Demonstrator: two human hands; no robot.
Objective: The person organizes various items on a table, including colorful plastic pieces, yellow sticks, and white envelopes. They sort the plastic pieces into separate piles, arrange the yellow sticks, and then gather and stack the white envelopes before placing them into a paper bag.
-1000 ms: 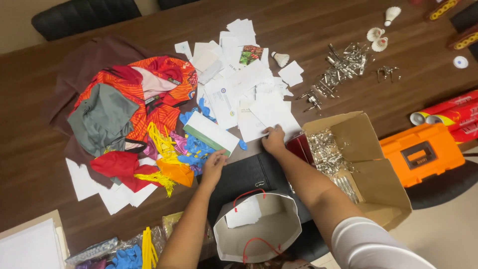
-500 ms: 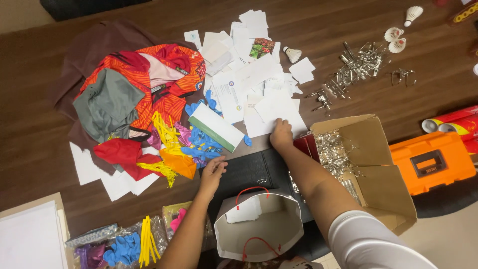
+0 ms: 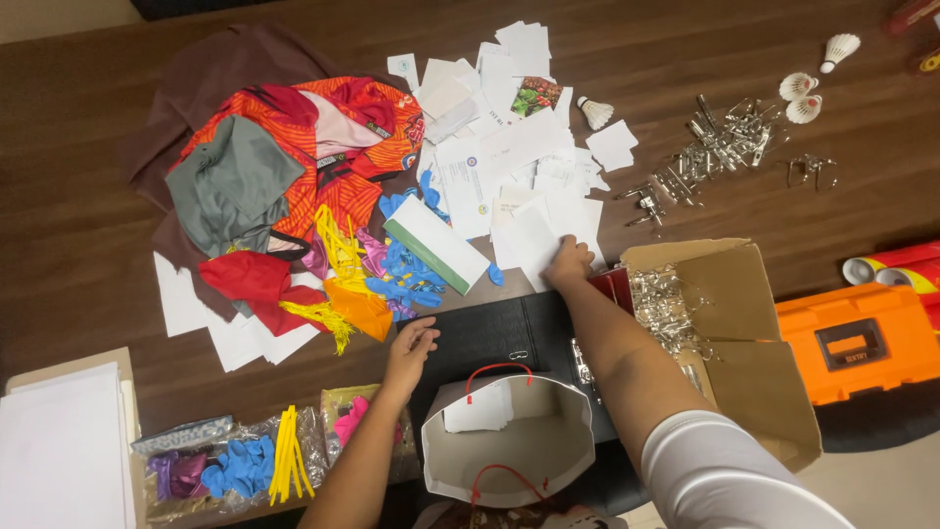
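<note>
Two bare hands are at work, and we see the right hand [image 3: 569, 263] stretched out to the near edge of a heap of white paper slips [image 3: 519, 157], its fingers curled down on a sheet there; whether it actually pinches that sheet we cannot tell. The slips lie spread over the middle of the dark wooden table [image 3: 88, 245]. The left hand [image 3: 409, 345] rests loosely open, holding nothing, at the left edge of a black ring binder [image 3: 490, 333] that lies open in front of us. Just nearer stands a white paper bag with red handles [image 3: 509, 441], a few slips inside it. Right of the arm sits an open cardboard box [image 3: 734, 323] with metal clips in it; more metal clips [image 3: 715, 147] lie scattered beyond. Left of the slips we find a pile of orange and red cloth [image 3: 294, 176] and blue and yellow balloons [image 3: 392, 269]. An orange toolbox [image 3: 862, 338] sits at the far right.
</note>
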